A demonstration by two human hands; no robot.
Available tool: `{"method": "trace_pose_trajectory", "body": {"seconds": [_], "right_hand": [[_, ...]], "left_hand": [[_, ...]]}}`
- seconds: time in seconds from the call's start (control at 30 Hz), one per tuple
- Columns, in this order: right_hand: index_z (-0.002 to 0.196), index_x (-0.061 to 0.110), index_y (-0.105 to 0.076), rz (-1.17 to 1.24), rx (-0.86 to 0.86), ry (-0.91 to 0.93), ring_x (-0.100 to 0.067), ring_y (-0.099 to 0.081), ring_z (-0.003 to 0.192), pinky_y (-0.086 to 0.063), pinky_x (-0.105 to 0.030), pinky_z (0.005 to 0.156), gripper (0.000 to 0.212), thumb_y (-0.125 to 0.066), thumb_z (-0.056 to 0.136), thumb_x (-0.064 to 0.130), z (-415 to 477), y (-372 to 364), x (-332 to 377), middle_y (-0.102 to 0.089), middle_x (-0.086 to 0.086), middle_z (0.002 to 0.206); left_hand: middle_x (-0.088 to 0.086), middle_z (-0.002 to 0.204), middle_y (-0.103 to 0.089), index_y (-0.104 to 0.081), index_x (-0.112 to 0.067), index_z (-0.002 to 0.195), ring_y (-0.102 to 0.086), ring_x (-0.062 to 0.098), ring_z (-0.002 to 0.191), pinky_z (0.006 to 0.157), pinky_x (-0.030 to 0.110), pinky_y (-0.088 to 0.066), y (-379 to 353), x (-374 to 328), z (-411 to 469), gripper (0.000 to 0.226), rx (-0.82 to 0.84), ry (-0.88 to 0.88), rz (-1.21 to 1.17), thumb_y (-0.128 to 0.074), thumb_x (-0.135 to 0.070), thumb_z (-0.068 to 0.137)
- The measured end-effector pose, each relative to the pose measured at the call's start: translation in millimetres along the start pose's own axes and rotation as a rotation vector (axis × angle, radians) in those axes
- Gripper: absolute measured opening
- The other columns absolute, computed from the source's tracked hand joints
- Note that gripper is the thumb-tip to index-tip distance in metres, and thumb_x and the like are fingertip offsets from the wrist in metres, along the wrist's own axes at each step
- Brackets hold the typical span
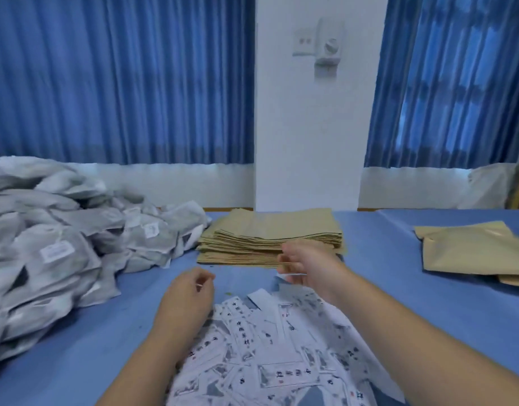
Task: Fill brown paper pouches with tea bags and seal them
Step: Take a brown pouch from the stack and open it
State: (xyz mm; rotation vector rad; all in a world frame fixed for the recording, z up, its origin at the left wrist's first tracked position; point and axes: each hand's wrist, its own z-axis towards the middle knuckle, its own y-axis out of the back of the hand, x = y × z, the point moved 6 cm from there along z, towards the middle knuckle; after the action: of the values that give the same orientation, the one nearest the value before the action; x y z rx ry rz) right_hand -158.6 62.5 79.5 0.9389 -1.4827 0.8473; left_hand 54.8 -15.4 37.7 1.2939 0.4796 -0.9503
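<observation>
Right hand [309, 266]: hovered at centre frame, against the near edge of the pouches; fingers curled toward the thumb, too blurred to tell whether clamped on anything.
Left hand [191, 291]: rested lower and to the left, at the top edge of the cards; fingers loosely curled, nothing seen in them.
Pouches [270, 235]: lay just above centre frame, right in front of the right fingertips, well apart from the left hand; flat brown paper, rectangular, stacked many deep with edges slightly fanned.
White slip [290, 277]: showed just under the right hand; thin, pale, whether held could not be told.
Tea bags [62, 244]: heaped at the left of the frame, touching the stack's left side; soft grey-white sachets, crumpled, some with small white labels.
Cards [267, 347]: spread in a loose pile at lower centre, between the two forearms; white paper, printed with dark characters and grey patches.
Filled pouches [472, 250]: lay at the right edge, well apart from both hands; brown, puffed, smooth with a slight sheen.
Cloth [106, 332]: covered the table; plain blue, matte.
Curtains [120, 83]: hung across the top of the frame; blue, pleated.
Pillar [311, 142]: stood upper centre; white, with a switch plate and a dial.
</observation>
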Motion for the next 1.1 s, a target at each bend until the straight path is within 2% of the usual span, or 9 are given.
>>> {"method": "trace_pose_trajectory", "body": {"seconds": [0.13,0.33,0.43,0.53,0.67,0.8,0.9,1.0,1.1], "right_hand": [[0.106,0.003,-0.060,-0.359,-0.074,-0.005,-0.026,-0.056,0.077,-0.045,-0.034,0.068,0.017,-0.057,0.090,0.007,40,-23,-4,-0.056,-0.015,0.092],[0.146,0.020,-0.028,-1.617,-0.248,0.496,-0.028,-0.032,0.134,-0.035,-0.041,0.105,0.080,-0.069,0.081,0.045,97,-5,23,-0.019,-0.004,0.155],[0.151,0.028,-0.010,-1.628,-0.282,0.302,-0.023,-0.011,0.146,-0.023,-0.046,0.111,0.093,-0.061,0.081,0.060,121,34,9,0.000,0.007,0.161],[0.148,0.029,-0.018,-1.771,-0.256,0.149,-0.027,-0.017,0.143,-0.025,-0.052,0.110,0.074,-0.050,0.089,0.059,125,52,-17,-0.019,0.006,0.156],[0.126,0.031,-0.044,-2.036,-0.388,0.437,-0.021,-0.046,0.111,-0.036,-0.037,0.088,0.034,-0.050,0.093,0.036,108,29,-11,-0.050,0.007,0.120],[0.112,0.027,-0.059,-2.088,-0.278,0.541,-0.022,-0.051,0.101,-0.031,-0.033,0.073,0.030,-0.045,0.087,0.017,90,1,4,-0.054,0.004,0.104],[0.104,0.018,-0.064,-2.015,-0.221,0.536,-0.025,-0.057,0.094,-0.033,-0.030,0.064,0.025,-0.047,0.085,0.014,71,-24,21,-0.056,-0.001,0.101],[0.097,0.012,-0.062,-1.994,-0.175,0.469,-0.028,-0.060,0.091,-0.036,-0.029,0.064,0.016,-0.054,0.083,0.012,50,-50,35,-0.058,-0.005,0.095],[0.077,0.011,-0.047,-1.924,-0.078,0.321,-0.023,-0.051,0.075,-0.039,-0.028,0.063,0.010,-0.052,0.085,0.010,33,-72,45,-0.042,-0.002,0.073]], "left_hand": [[-0.003,0.121,-0.062,-0.063,-0.024,0.114,-0.058,0.016,0.103,0.086,0.028,-0.043,-1,27,14,0.022,0.027,0.031,0.067,-0.052,-0.027,0.096],[-0.004,0.121,-0.054,-0.055,-0.030,0.122,-0.049,0.020,0.113,0.089,0.034,-0.038,-17,20,18,0.031,0.093,-0.024,0.484,-0.040,-0.034,0.094],[-0.003,0.121,-0.051,-0.050,-0.027,0.123,-0.046,0.020,0.113,0.088,0.035,-0.036,-20,17,17,0.032,0.131,-0.045,0.571,-0.036,-0.034,0.096],[-0.002,0.123,-0.050,-0.049,-0.026,0.123,-0.046,0.020,0.113,0.089,0.036,-0.035,-20,14,16,0.031,0.145,-0.043,0.601,-0.036,-0.034,0.096],[-0.001,0.122,-0.051,-0.050,-0.025,0.122,-0.046,0.020,0.112,0.089,0.036,-0.035,-19,13,14,0.030,0.170,-0.027,0.616,-0.036,-0.033,0.096],[-0.002,0.122,-0.051,-0.052,-0.024,0.123,-0.048,0.020,0.110,0.088,0.035,-0.036,-16,11,13,0.030,0.131,-0.046,0.532,-0.037,-0.031,0.097],[-0.007,0.124,-0.053,-0.058,-0.024,0.123,-0.053,0.013,0.108,0.088,0.027,-0.042,-11,0,10,0.030,0.019,-0.132,0.238,-0.041,-0.025,0.098],[-0.023,0.100,-0.060,-0.067,-0.029,0.105,-0.053,-0.006,0.090,0.073,0.002,-0.036,-6,-28,2,0.022,-0.084,-0.265,-0.102,-0.051,-0.018,0.094],[-0.021,0.092,-0.067,-0.068,-0.031,0.102,-0.062,-0.008,0.084,0.073,0.006,-0.047,-22,-38,-8,0.018,0.093,-0.148,-0.460,-0.062,-0.023,0.087]]}}
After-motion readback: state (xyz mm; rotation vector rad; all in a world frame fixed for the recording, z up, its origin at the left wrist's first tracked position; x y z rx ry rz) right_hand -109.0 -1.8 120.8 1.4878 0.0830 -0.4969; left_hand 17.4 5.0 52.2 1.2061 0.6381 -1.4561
